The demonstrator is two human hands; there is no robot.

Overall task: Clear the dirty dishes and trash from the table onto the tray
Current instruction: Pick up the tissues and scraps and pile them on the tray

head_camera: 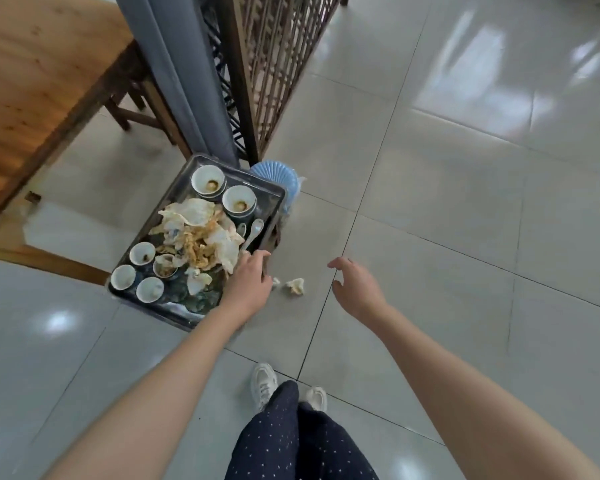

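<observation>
A dark rectangular tray (269,199) sits low beside the table, above the tiled floor. It carries two white bowls (208,180) with food remains, three small white cups (142,253), a white spoon (254,229) and a heap of crumpled dirty napkins (198,237). My left hand (248,285) is at the tray's near right edge, with its fingers curled over the rim. My right hand (355,289) hovers to the right over the floor, fingers apart and empty. A crumpled napkin (295,286) lies on the floor between my hands.
A wooden table (32,81) fills the upper left, with a chair's legs (125,112) under it. A grey curtain (181,81) and a wooden lattice screen (274,64) stand behind the tray. A pale blue ribbed bin (279,178) sits by the tray's far corner. My feet (264,382) are on glossy tiles.
</observation>
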